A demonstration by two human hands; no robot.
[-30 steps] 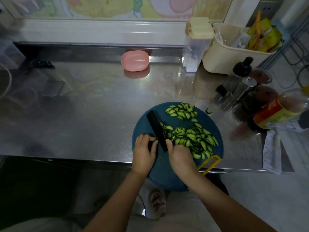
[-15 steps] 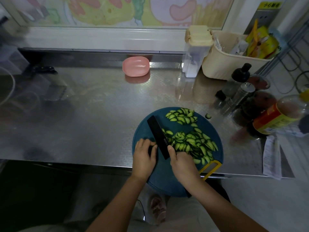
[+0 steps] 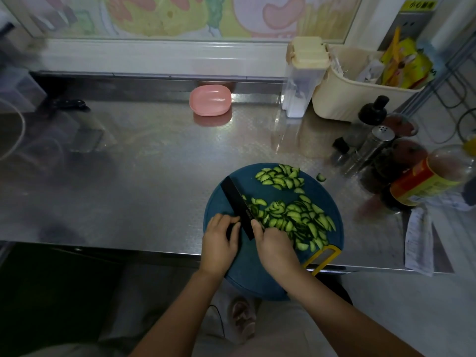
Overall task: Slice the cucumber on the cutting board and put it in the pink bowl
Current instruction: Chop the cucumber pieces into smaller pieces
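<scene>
Barely shifting since the earlier frame, the right hand (image 3: pixel 274 243) is gripping the knife (image 3: pixel 235 202), handle hidden, on the cutting board (image 3: pixel 257 279). The left hand (image 3: pixel 219 240) is curling beside the knife; whether it is holding anything cannot be determined. The cucumber slices (image 3: pixel 296 217) are covering the board's right half; the pink bowl (image 3: pixel 210 100) is sitting well beyond.

cream basket (image 3: pixel 342 99) by clear dispenser (image 3: pixel 300 81) — bottles (image 3: pixel 422 181) at right.
</scene>
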